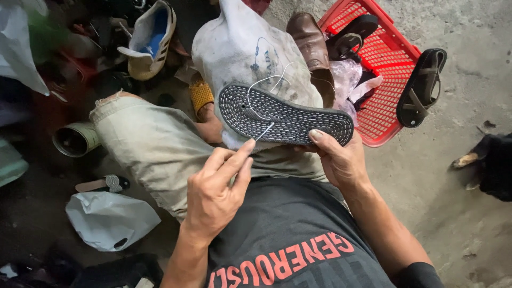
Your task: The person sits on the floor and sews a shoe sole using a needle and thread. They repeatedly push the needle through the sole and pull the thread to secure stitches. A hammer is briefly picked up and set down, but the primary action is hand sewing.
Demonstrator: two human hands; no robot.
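Note:
A dark grey flip-flop sole (298, 120) with a studded tread lies tread-up on a white cloth sack (242, 48) that covers my raised knee. My right hand (336, 160) grips the sole's near edge at its right end, thumb on the tread. My left hand (216, 189) pinches a thin metal needle (264, 131) between thumb and forefinger, its tip touching the sole near the middle. A white thread (256, 88) loops up from the tread over the sack.
A red plastic basket (392, 45) at the upper right holds sandals and a pink cloth; a black sandal (421, 88) hangs on its rim. A brown leather shoe (312, 45), a white sneaker (152, 40), a metal can (74, 140) and a white bag (109, 218) lie around.

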